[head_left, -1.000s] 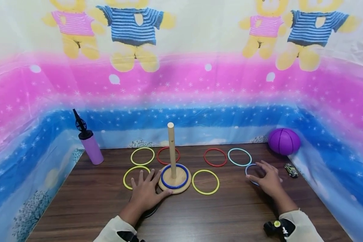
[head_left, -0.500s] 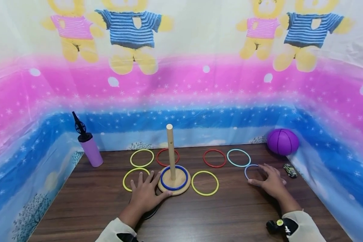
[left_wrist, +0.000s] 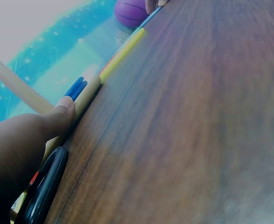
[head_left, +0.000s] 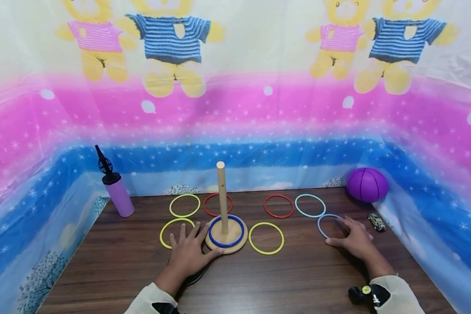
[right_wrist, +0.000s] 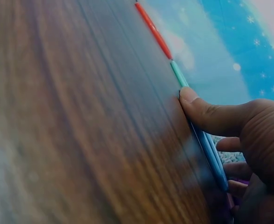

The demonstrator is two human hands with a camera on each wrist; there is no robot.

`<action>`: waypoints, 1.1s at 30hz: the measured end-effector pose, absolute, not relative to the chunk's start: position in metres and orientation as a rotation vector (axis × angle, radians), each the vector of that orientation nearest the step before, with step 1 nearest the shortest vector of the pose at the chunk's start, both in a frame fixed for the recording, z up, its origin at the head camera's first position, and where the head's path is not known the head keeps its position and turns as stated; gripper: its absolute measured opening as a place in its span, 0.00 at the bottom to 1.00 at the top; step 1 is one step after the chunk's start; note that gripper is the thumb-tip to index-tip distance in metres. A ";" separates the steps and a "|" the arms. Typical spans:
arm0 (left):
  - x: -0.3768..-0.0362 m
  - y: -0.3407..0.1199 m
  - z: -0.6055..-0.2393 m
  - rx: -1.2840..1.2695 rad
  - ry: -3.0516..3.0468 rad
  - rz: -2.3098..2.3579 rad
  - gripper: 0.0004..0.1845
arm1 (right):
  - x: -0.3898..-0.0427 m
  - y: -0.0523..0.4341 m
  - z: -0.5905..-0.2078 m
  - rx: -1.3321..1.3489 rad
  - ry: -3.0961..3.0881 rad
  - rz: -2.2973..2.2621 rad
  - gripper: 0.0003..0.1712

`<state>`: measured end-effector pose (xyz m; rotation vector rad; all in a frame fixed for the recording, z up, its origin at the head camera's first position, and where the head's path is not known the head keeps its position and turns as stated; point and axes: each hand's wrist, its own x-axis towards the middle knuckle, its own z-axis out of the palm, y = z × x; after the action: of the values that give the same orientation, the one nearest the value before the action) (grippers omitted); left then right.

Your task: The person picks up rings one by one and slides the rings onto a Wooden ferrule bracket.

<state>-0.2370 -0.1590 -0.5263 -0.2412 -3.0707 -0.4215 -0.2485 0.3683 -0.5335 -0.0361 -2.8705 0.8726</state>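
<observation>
Right hand: the right hand (head_left: 353, 241) is laid flat on the dark wooden table (head_left: 259, 279), fingers spread over the near-right arc of the pale blue plastic ring (head_left: 329, 225); in the right wrist view the thumb (right_wrist: 207, 114) is pressed to the tabletop against the ring's edge — the ring is touched, not lifted.
Left hand: the left hand (head_left: 189, 250) is rested open on the table, fingers spread, its thumb touching the rim of the round wooden base (head_left: 226, 240) at about 7 o'clock.
Peg stand: one dark blue ring (head_left: 226, 230) is seated on the base around the upright wooden peg (head_left: 221, 196).
Pale blue ring: lying flat at 3 o'clock from the stand, well apart from it.
Loose rings: a yellow ring (head_left: 266, 238) is just beside the base at 3 o'clock, another yellow ring (head_left: 175, 232) at 9 o'clock.
Right edge: a purple ball (head_left: 366, 184) and a small toy car (head_left: 377, 222) are seen beyond the right hand.
</observation>
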 end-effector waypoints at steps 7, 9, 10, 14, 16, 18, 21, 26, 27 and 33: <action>-0.238 -0.159 -0.527 -0.227 -3.084 -0.417 0.55 | -0.249 0.373 -0.534 -0.029 -2.888 0.842 0.57; -0.238 -0.159 -0.527 -0.226 -3.086 -0.414 0.56 | -0.249 0.374 -0.535 -0.034 -2.891 0.842 0.57; -0.238 -0.159 -0.527 -0.226 -3.087 -0.414 0.56 | -0.249 0.374 -0.535 -0.037 -2.892 0.847 0.57; -0.239 -0.159 -0.527 -0.230 -3.087 -0.421 0.56 | -0.249 0.373 -0.533 -0.049 -2.891 0.849 0.58; -0.239 -0.159 -0.527 -0.230 -3.088 -0.427 0.56 | -0.249 0.372 -0.531 -0.048 -2.887 0.844 0.59; -0.239 -0.159 -0.527 -0.231 -3.085 -0.430 0.57 | -0.250 0.371 -0.529 -0.046 -2.882 0.842 0.60; -0.238 -0.160 -0.527 -0.226 -3.080 -0.431 0.56 | -0.251 0.369 -0.525 -0.032 -2.877 0.841 0.60; -0.237 -0.160 -0.527 -0.241 -3.067 -0.438 0.55 | -0.250 0.366 -0.519 -0.017 -2.840 0.865 0.58; -0.236 -0.160 -0.527 -0.243 -3.064 -0.437 0.55 | -0.250 0.366 -0.518 -0.015 -2.826 0.876 0.57; -0.237 -0.160 -0.529 -0.247 -3.052 -0.435 0.54 | -0.251 0.358 -0.515 0.007 -2.745 0.910 0.53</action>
<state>-0.2369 -0.1596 -0.5286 -0.2470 -3.0519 -0.4345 -0.2512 0.3581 -0.5146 0.0071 -2.7453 0.9101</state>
